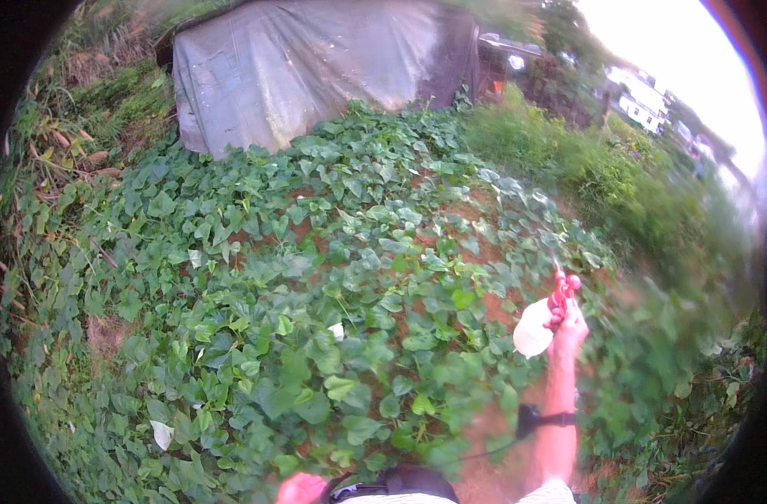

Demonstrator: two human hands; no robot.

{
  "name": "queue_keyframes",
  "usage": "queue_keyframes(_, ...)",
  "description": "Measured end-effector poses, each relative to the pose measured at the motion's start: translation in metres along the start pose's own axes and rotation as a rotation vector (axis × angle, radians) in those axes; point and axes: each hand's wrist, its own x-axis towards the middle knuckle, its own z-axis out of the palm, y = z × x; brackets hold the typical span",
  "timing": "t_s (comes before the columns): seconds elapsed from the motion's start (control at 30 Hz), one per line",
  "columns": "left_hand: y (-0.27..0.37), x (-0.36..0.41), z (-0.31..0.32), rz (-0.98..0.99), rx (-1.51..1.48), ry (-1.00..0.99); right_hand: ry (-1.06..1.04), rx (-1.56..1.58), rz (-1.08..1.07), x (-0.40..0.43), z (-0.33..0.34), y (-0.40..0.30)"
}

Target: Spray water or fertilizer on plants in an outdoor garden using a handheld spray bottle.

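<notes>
My right hand (pixel 567 324), on an outstretched arm with a dark band at the wrist, is closed around the red trigger head of a white spray bottle (pixel 533 329). A faint spray shows above the red nozzle, over the leaves. My left hand (pixel 301 489) is at the bottom edge, low beside my body and partly cut off; its fingers cannot be made out. Before me spreads a bed of leafy green vines (pixel 333 252) with heart-shaped leaves.
A grey tarpaulin (pixel 320 69) hangs over a structure at the far end. Taller, blurred bushes (pixel 585 157) line the right side. Dry stalks and grass stand at the left. Reddish soil (pixel 487 435) shows between the vines. A white building (pixel 642 107) is in the distance.
</notes>
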Motion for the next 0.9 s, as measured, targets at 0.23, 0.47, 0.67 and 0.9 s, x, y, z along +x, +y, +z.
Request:
queue_keyframes(0.23, -0.005, 0.005, 0.005, 0.016, 0.025, -0.017, 0.114, -0.007, -0.01, 0.002, -0.031, -0.011)
queue_keyframes(0.47, -0.009, -0.001, 0.02, 0.064, 0.101, 0.005, 0.268, -0.071, 0.034, -0.002, -0.081, -0.022)
queue_keyframes(0.67, -0.012, 0.024, 0.002, 0.071, 0.133, -0.09, 0.384, -0.107, 0.01, -0.011, -0.146, -0.022)
queue_keyframes(0.9, 0.0, 0.064, -0.022, -0.08, 0.035, 0.011, 0.27, -0.246, 0.173, -0.03, -0.141, 0.003)
